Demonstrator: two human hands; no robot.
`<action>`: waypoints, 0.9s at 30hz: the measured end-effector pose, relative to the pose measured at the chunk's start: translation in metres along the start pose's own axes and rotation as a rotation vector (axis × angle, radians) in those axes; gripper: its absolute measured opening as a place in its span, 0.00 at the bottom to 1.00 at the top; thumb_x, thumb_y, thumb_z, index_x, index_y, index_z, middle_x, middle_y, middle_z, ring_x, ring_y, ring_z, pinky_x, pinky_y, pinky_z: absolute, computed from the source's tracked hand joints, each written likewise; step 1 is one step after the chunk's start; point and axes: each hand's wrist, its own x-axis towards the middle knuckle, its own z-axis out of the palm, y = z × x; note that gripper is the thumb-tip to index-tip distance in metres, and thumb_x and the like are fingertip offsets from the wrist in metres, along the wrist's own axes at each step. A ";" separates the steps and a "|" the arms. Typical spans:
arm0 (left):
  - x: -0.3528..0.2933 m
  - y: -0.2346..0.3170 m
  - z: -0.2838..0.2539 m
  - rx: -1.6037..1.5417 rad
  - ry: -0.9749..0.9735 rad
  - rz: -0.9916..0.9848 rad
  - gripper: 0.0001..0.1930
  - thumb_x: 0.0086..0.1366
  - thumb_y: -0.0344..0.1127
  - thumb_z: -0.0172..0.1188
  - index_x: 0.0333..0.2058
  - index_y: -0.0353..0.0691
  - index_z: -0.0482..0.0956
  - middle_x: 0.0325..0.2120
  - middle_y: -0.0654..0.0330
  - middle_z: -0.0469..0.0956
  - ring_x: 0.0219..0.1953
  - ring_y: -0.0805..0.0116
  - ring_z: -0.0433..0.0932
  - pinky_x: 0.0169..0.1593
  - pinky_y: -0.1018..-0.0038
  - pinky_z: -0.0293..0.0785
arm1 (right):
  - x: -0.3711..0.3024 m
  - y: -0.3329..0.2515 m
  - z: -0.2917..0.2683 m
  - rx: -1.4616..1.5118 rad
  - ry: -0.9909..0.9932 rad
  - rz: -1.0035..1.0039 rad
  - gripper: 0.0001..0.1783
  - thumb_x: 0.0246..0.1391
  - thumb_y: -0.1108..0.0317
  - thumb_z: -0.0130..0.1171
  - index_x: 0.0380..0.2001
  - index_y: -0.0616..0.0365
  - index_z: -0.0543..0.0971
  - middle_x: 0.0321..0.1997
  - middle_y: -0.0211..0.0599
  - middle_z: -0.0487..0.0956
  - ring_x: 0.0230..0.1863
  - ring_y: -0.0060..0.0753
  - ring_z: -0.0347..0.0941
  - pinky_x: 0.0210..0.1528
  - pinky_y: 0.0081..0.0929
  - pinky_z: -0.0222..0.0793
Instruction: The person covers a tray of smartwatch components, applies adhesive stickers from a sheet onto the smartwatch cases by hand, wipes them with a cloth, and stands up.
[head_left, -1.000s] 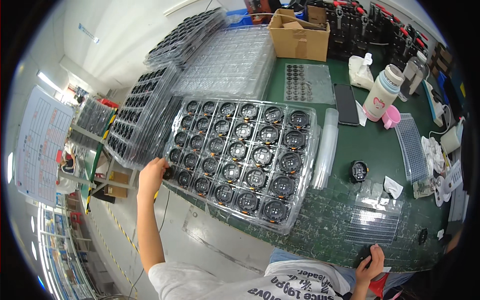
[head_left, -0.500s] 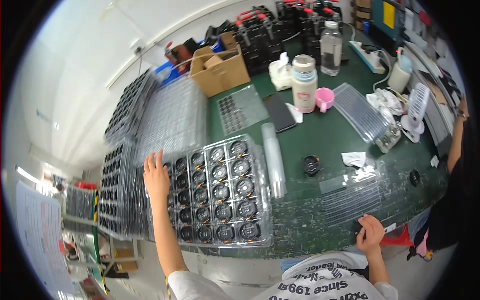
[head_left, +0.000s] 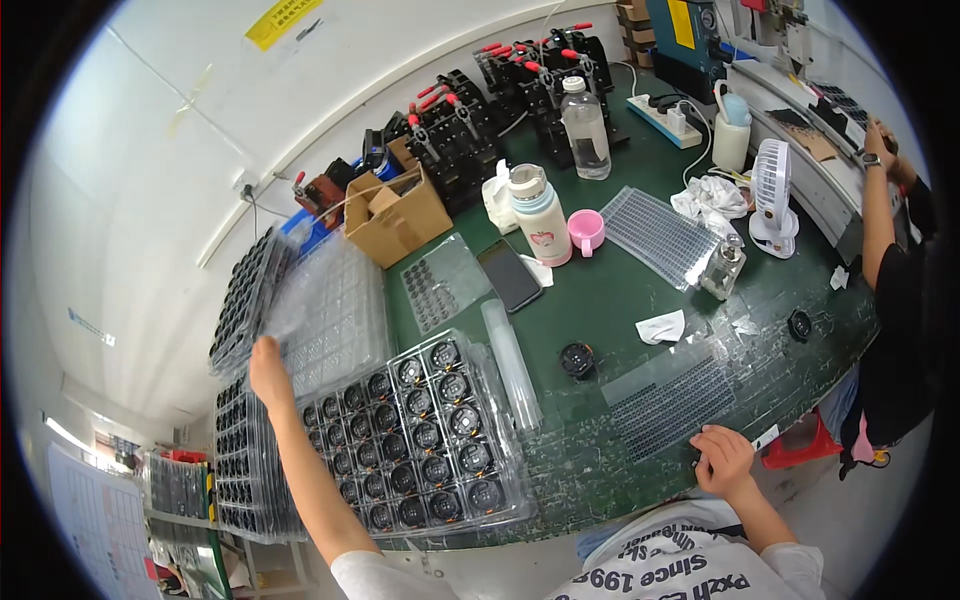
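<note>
My left hand (head_left: pixel 268 374) is at the left, by the front corner of the stacked clear plastic trays (head_left: pixel 340 290) and the tall stack of filled black-part trays (head_left: pixel 240 440). Its fingers are drawn together; whatever they grip is hidden. In front of that arm lies a clear tray (head_left: pixel 515 480) with rows of round black parts (head_left: pixel 466 420). Curled at the front table edge, my right hand (head_left: pixel 724 460) sits beside a sheet of small dark pieces (head_left: pixel 672 405). Something dark shows at its fingertips, too small to name. One round black part (head_left: pixel 577 360) lies loose on the table.
A rolled clear film (head_left: pixel 512 365), a phone (head_left: pixel 510 275), a flask (head_left: pixel 541 215), a pink cup (head_left: pixel 586 231) and a water bottle (head_left: pixel 586 130) stand or lie mid-table. Behind are a cardboard box (head_left: pixel 400 225) and black clamp fixtures (head_left: pixel 450 140). A co-worker's arm (head_left: pixel 880 210) is at the right.
My left hand has moved left from the filled tray's edge toward the stacks, its spread fingers now drawn together. My right hand stays at the table edge. The view has shifted and turned.
</note>
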 end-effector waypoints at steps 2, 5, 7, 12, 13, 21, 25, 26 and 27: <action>0.012 -0.010 -0.011 -0.140 0.090 -0.167 0.05 0.67 0.32 0.50 0.35 0.39 0.73 0.33 0.52 0.77 0.36 0.48 0.77 0.38 0.57 0.70 | 0.000 0.000 0.001 0.007 0.003 -0.004 0.17 0.35 0.74 0.54 0.34 0.56 0.80 0.35 0.36 0.79 0.40 0.41 0.79 0.41 0.35 0.75; 0.018 -0.036 -0.041 -0.154 0.217 -0.234 0.06 0.67 0.33 0.50 0.37 0.39 0.74 0.35 0.52 0.78 0.38 0.49 0.77 0.40 0.59 0.71 | 0.000 -0.003 0.004 0.024 0.004 -0.005 0.17 0.35 0.74 0.54 0.34 0.56 0.80 0.35 0.36 0.79 0.40 0.41 0.79 0.41 0.35 0.75; 0.013 -0.049 -0.058 -0.127 0.296 -0.268 0.07 0.68 0.33 0.51 0.39 0.38 0.75 0.36 0.52 0.78 0.38 0.50 0.78 0.40 0.61 0.72 | 0.000 -0.001 0.002 0.031 -0.010 -0.007 0.17 0.36 0.74 0.54 0.34 0.56 0.80 0.35 0.36 0.79 0.40 0.41 0.79 0.41 0.35 0.75; -0.041 -0.066 -0.118 -0.466 0.473 -0.361 0.10 0.67 0.29 0.57 0.46 0.35 0.77 0.41 0.54 0.81 0.42 0.60 0.79 0.47 0.67 0.75 | -0.001 0.001 0.003 0.033 -0.011 0.002 0.16 0.38 0.75 0.54 0.35 0.57 0.79 0.36 0.36 0.79 0.41 0.42 0.78 0.41 0.35 0.74; -0.063 -0.058 -0.136 -0.209 0.405 -0.311 0.13 0.65 0.26 0.56 0.49 0.36 0.77 0.46 0.54 0.79 0.47 0.59 0.78 0.51 0.66 0.73 | -0.001 0.002 0.003 0.047 -0.024 -0.003 0.16 0.38 0.75 0.54 0.35 0.57 0.79 0.36 0.36 0.79 0.41 0.42 0.78 0.41 0.35 0.74; -0.219 -0.044 -0.187 -0.242 -0.129 0.133 0.14 0.54 0.18 0.56 0.40 0.37 0.74 0.51 0.54 0.75 0.62 0.48 0.68 0.63 0.54 0.63 | -0.001 0.005 0.004 0.073 -0.064 -0.025 0.16 0.40 0.76 0.53 0.37 0.58 0.78 0.37 0.38 0.79 0.43 0.45 0.77 0.42 0.37 0.73; -0.267 -0.057 -0.190 -0.140 -0.404 0.128 0.16 0.56 0.19 0.53 0.44 0.38 0.75 0.53 0.56 0.75 0.60 0.51 0.69 0.61 0.58 0.65 | 0.001 0.004 0.003 0.070 -0.093 -0.027 0.16 0.41 0.77 0.53 0.37 0.59 0.78 0.37 0.38 0.78 0.44 0.46 0.77 0.43 0.38 0.73; -0.272 -0.060 -0.192 -0.100 -0.497 0.136 0.17 0.56 0.19 0.53 0.45 0.38 0.76 0.54 0.54 0.74 0.61 0.51 0.68 0.61 0.61 0.67 | 0.001 0.003 0.003 0.075 -0.105 -0.027 0.16 0.41 0.77 0.53 0.37 0.59 0.78 0.37 0.38 0.78 0.44 0.46 0.77 0.44 0.38 0.72; -0.275 -0.059 -0.196 -0.036 -0.557 0.150 0.24 0.54 0.17 0.51 0.50 0.42 0.76 0.57 0.56 0.71 0.61 0.53 0.68 0.59 0.63 0.68 | 0.002 0.002 0.003 0.080 -0.109 -0.034 0.16 0.41 0.77 0.53 0.37 0.59 0.78 0.37 0.38 0.78 0.44 0.46 0.77 0.44 0.38 0.72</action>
